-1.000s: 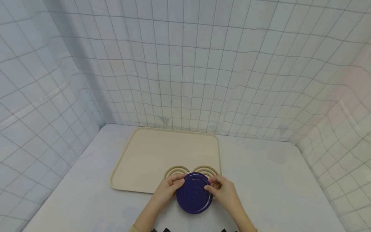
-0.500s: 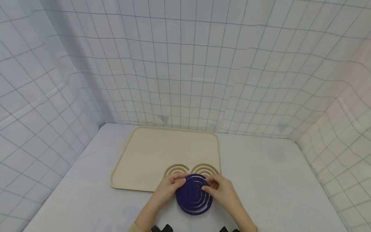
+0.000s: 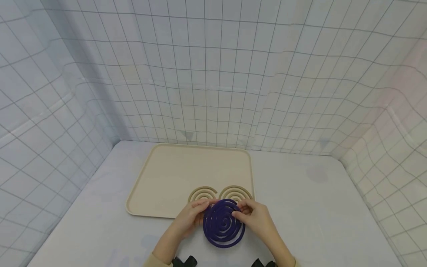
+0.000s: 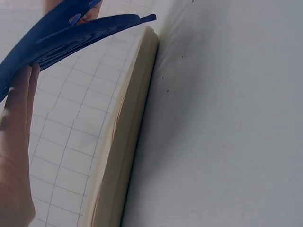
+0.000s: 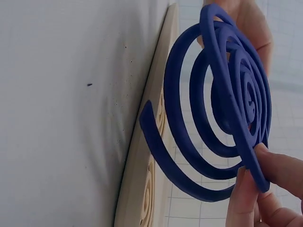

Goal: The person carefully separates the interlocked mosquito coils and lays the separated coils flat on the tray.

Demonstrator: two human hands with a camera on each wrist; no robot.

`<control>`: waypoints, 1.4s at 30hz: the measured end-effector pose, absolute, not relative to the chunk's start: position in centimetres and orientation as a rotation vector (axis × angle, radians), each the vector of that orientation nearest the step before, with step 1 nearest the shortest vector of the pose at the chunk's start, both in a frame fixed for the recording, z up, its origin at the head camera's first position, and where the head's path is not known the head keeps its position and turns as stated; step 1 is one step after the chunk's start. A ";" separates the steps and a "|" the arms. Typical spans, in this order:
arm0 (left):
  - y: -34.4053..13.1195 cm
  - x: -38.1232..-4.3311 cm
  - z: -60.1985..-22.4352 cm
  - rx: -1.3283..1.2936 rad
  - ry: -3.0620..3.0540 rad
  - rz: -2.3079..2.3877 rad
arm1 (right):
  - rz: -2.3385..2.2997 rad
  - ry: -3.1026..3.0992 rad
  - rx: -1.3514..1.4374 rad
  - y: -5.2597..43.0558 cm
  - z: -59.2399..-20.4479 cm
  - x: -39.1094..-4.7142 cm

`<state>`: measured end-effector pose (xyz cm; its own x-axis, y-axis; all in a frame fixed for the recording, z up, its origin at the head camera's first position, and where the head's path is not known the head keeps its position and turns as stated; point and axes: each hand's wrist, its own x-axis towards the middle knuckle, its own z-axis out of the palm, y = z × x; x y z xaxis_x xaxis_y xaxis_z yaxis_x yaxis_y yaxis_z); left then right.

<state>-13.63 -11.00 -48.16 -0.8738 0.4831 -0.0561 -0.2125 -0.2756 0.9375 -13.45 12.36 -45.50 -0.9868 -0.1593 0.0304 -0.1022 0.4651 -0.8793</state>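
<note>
Two interlocked dark-blue mosquito coils (image 3: 213, 230) hang above the front of the table, partly spread apart. My right hand (image 3: 256, 218) pinches the outer band between thumb and fingers at the right side. On the opposite edge, my left hand (image 3: 185, 219) holds the coils from the left, its fingers partly behind them; its thumb is hard to see. In the right wrist view, gaps show between the turns and one loose end (image 5: 148, 117) sticks out. From the left wrist, the coils (image 4: 80, 40) appear edge-on, spread into two layers.
A cream tray (image 3: 190, 167) lies on the white table, behind the hands. Two beige spiral coils, a left one (image 3: 202, 187) and a right one (image 3: 235, 187), lie at its front right, partly covered by the hands. White gridded cloth walls (image 3: 220, 74) enclose the table.
The blue coils have gone from nearly flat and tightly nested to more spread, with wider gaps between turns. The left thumb has slipped off their front face. The view has tilted slightly.
</note>
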 end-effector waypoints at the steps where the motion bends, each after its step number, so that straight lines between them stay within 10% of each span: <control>1: -11.1 -13.6 -48.3 0.341 1.502 2.208 | -1.588 2.636 -0.224 12.4 -45.6 -13.5; 42: -10.7 -13.1 -47.4 0.389 1.930 1.855 | -1.362 2.721 -0.557 12.1 -45.1 -13.3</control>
